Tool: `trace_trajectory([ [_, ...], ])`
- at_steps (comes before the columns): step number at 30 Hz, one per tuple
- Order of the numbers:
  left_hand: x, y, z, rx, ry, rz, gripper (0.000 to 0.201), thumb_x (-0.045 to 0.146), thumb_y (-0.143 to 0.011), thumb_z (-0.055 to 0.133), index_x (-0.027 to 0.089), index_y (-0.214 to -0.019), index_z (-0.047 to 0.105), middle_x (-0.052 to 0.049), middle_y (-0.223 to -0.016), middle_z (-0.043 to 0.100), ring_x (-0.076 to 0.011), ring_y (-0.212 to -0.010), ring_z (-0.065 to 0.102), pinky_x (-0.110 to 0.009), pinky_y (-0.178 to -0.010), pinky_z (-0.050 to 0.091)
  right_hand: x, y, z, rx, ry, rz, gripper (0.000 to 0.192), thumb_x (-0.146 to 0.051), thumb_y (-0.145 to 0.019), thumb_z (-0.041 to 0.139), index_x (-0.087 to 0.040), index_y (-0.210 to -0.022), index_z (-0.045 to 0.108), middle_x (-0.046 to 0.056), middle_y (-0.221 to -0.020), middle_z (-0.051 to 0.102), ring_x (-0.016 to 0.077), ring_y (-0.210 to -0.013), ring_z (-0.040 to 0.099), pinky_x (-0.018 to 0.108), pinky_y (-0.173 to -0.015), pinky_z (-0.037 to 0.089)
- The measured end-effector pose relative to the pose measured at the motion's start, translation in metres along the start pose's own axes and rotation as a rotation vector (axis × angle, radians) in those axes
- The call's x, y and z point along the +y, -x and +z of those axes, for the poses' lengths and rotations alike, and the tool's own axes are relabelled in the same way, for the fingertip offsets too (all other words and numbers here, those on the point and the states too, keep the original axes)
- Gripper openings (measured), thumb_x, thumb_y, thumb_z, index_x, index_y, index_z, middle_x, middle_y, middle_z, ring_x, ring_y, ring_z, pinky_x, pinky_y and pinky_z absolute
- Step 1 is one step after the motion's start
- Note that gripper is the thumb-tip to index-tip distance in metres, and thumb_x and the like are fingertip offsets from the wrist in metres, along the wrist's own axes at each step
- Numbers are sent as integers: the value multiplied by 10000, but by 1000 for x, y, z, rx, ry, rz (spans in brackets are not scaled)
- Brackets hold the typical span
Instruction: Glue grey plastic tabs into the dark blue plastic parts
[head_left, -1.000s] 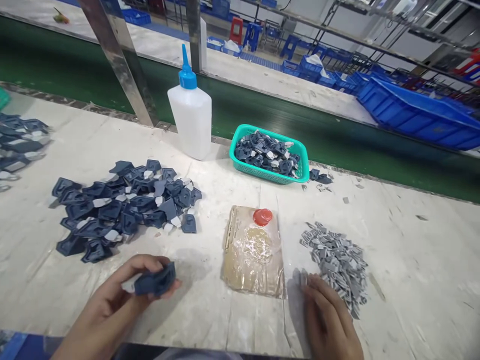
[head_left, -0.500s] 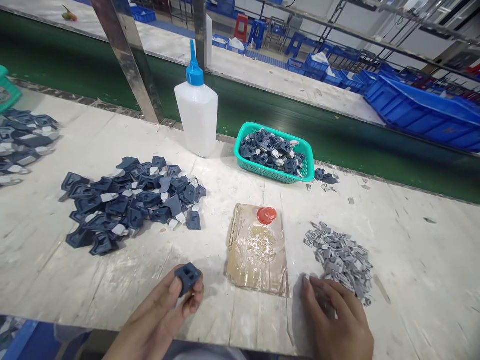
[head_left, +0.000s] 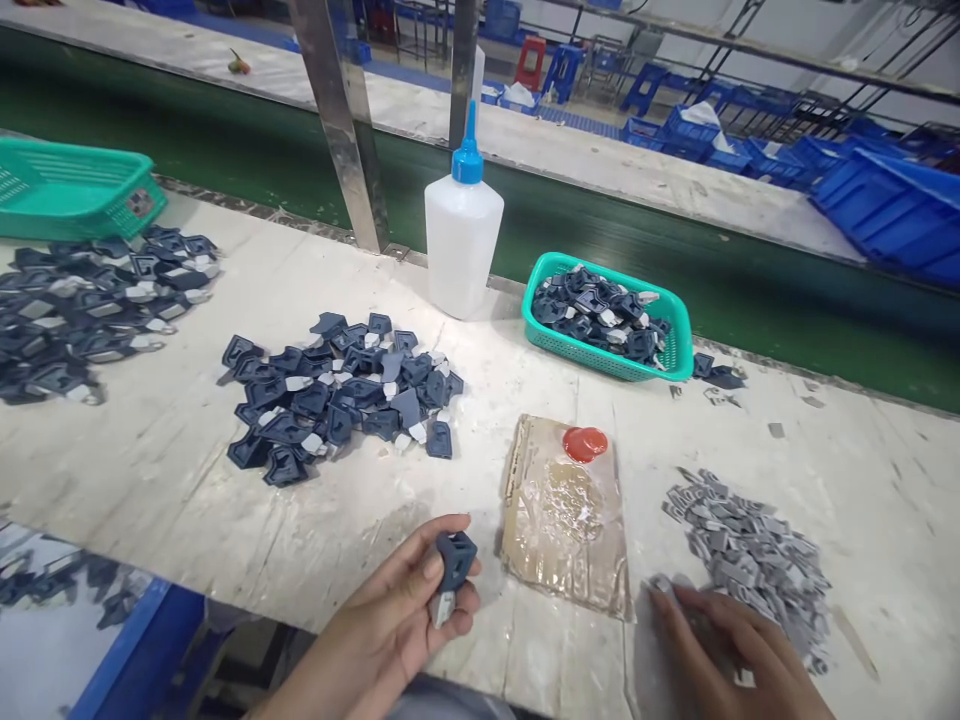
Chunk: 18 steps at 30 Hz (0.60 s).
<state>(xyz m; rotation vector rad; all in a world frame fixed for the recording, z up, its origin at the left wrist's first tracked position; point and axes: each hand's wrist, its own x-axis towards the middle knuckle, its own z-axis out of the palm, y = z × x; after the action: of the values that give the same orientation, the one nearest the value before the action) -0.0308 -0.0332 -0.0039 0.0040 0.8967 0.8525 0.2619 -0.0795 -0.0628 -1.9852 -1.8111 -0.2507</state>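
Note:
My left hand (head_left: 397, 620) holds a small dark blue plastic part (head_left: 452, 565) upright between thumb and fingers, near the table's front edge. My right hand (head_left: 731, 650) rests palm down at the near edge of a heap of small grey plastic pieces (head_left: 750, 550), fingertips touching them; whether it has picked one up is hidden. Between the hands lies a brown card wrapped in clear film (head_left: 566, 515), with a glue smear and a red cap (head_left: 585, 443) on it. A pile of dark blue parts (head_left: 337, 395) lies beyond my left hand.
A white glue bottle with a blue nozzle (head_left: 463, 235) stands at the back. A teal basket (head_left: 671, 335) holds more blue parts. Another blue pile (head_left: 82, 310) and a second teal basket (head_left: 71, 190) sit far left. A green conveyor belt (head_left: 787, 290) and metal posts (head_left: 341, 120) run behind.
My left hand has turned the blue part from flat to upright and brought it toward the card. The view has swung left, showing the second basket. My right hand stays at the grey heap.

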Motion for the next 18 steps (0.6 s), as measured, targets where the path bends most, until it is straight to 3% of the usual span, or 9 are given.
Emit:
trace_trajectory([
  [4, 1, 3, 3, 106, -75, -2, 317, 275, -654, 778, 225, -956, 694, 6, -781, 655, -119, -695, 624, -228, -727, 502, -13, 0, 4, 92, -62, 59, 386, -525, -821, 501, -180, -758, 664, 42, -812, 640, 147, -677, 612, 266, -609, 478],
  [7, 0, 5, 4, 147, -143, 45, 304, 343, -601, 801, 267, -877, 699, 42, -746, 630, -129, -681, 634, -231, -725, 511, -13, -3, 1, 69, -69, -48, 315, -464, -819, 539, -176, -766, 656, 39, -813, 626, 138, -686, 593, 259, -615, 463],
  [10, -1, 8, 6, 164, -246, 151, 266, 389, -626, 771, 294, -864, 701, 35, -819, 645, -120, -588, 622, -204, -578, 501, -19, -16, -7, 98, -110, -160, 220, -371, -815, 571, -165, -802, 648, 50, -825, 600, 151, -743, 575, 281, -681, 455],
  [14, 1, 13, 5, 152, -266, 194, 156, 372, -611, 778, 274, -718, 723, 39, -909, 677, -71, -440, 563, -178, -437, 436, -49, -45, -9, 161, -169, -239, 131, -299, -799, 605, -177, -834, 639, 67, -878, 551, 176, -808, 513, 343, -728, 403],
  [18, 4, 16, -4, 113, -153, 216, 385, 391, -488, 844, 262, -839, 754, -15, -831, 735, -135, -672, 648, -146, -631, 497, -72, -70, 5, 109, -147, -332, 70, -263, -789, 617, -200, -801, 644, 67, -903, 545, 188, -850, 447, 351, -737, 382],
])
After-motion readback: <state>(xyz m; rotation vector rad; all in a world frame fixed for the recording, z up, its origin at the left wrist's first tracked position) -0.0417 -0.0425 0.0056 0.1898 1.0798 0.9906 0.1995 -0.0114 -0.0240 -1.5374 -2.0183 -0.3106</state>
